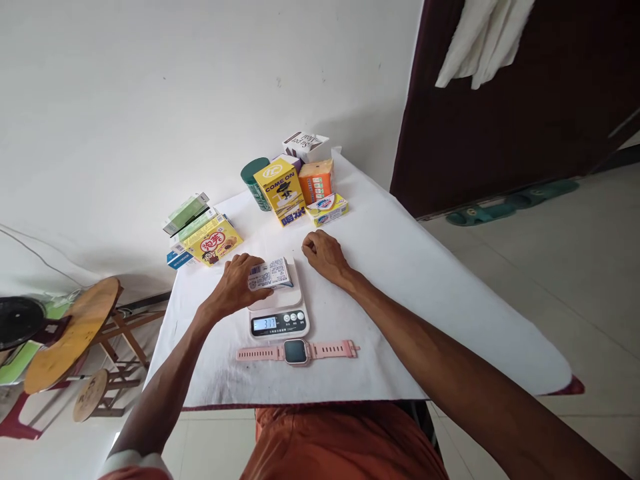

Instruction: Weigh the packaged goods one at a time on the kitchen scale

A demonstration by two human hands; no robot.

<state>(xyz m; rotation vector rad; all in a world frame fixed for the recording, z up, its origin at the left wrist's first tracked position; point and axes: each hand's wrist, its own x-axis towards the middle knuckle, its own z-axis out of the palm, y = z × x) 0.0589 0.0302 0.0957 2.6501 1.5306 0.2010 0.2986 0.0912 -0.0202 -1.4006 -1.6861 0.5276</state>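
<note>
My left hand (242, 285) grips the left end of a small white box (273, 272) with dark printing, its fingers over the top and thumb along the near side. The box is at the pan of a white kitchen scale (303, 325); whether it bears fully on the pan I cannot tell. On the scale's lit display (265, 324) the number looks like 317. My right hand (324, 255) rests on the white cloth just right of the scale, curled into a loose fist with nothing visible in it. A pink smartwatch (296, 351) lies stretched out in front of the scale.
At the back stand a yellow box (281, 191), a green canister (257, 181), an orange pack (317, 180), a yellow-white soap box (327, 209) and a white carton (305, 145). Yellow and green boxes (215, 240) sit at the left edge. A wall closes off the far side.
</note>
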